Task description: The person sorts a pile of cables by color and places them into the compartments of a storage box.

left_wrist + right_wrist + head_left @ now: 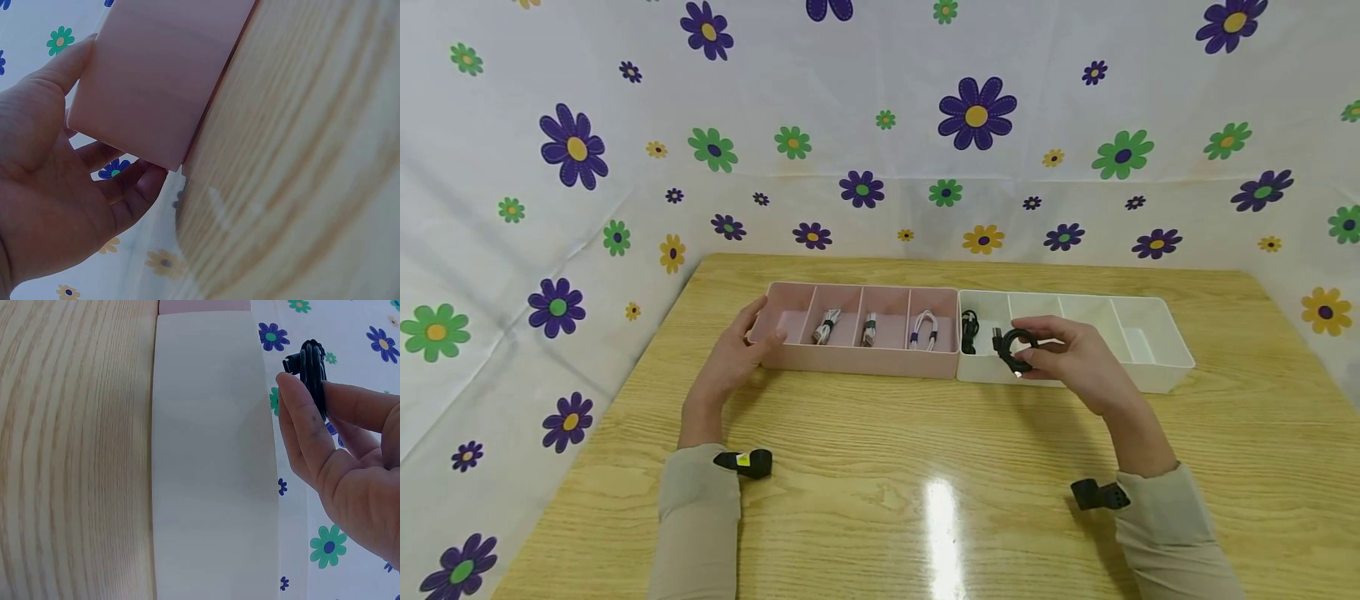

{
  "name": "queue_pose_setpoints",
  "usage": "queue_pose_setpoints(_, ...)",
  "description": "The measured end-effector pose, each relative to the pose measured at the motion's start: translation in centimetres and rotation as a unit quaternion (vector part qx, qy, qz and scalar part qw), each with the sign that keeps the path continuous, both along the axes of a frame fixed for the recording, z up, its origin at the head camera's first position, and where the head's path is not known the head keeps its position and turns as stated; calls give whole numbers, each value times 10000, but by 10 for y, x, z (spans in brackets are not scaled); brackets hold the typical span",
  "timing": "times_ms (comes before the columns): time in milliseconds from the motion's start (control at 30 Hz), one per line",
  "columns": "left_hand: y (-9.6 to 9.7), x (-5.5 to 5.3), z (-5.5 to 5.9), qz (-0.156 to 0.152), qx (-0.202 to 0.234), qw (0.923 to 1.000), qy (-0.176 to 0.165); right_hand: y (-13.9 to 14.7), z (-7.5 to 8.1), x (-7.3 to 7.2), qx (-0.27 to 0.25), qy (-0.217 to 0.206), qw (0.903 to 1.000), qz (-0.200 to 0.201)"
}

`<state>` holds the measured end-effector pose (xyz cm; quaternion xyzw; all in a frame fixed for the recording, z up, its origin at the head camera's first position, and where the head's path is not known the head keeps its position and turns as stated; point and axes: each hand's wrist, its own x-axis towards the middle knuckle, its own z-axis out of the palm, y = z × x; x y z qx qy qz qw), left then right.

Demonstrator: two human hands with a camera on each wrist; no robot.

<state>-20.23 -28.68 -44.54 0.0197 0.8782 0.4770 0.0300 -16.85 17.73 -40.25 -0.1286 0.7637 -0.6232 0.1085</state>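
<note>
My right hand (1078, 358) pinches a coiled black USB cable (1006, 348) between thumb and fingertips, above the front wall of the white divided box (1075, 372). In the right wrist view the coil (314, 372) stands on edge at the fingertips, its plug sticking out to the side. At the left end of the pink divided box (857, 360), my left hand (727, 358) grips the corner, thumb at the rim and fingers curled round the end wall. Inside the white box's left compartment lies another bundled black cable (970, 332).
Three pink compartments hold white cables: a bundle (826, 327), a second bundle (870, 330) and a looped one (924, 330). Both boxes stand end to end on the wooden table (850, 467). Behind them hangs a flowered cloth (910, 167).
</note>
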Motion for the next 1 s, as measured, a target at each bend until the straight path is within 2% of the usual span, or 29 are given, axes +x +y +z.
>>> queue_pose_setpoints(367, -1, -2, 2, -5, -162, 9999, 59, 5, 2, -1, -205, 93, 9988, -428)
queue_pose_setpoints(600, 1, -1, 4, 5, -48, 10000, -67, 5, 0, -6, -319, -176, 9953, -901)
queue_pose_setpoints(700, 5, 5, 11, 7, 51, 9999, -161, 5, -1, -8, -254, -283, 9944, -985)
queue_pose_setpoints(867, 15, 17, 29, -58, 148, 9998, -156, 8, -1, -13, -260, -386, 9936, -1026)
queue_pose_setpoints(1000, 19, 23, 36, -53, 82, 9998, -149, 10, -2, -17, -341, -472, 9925, -1076)
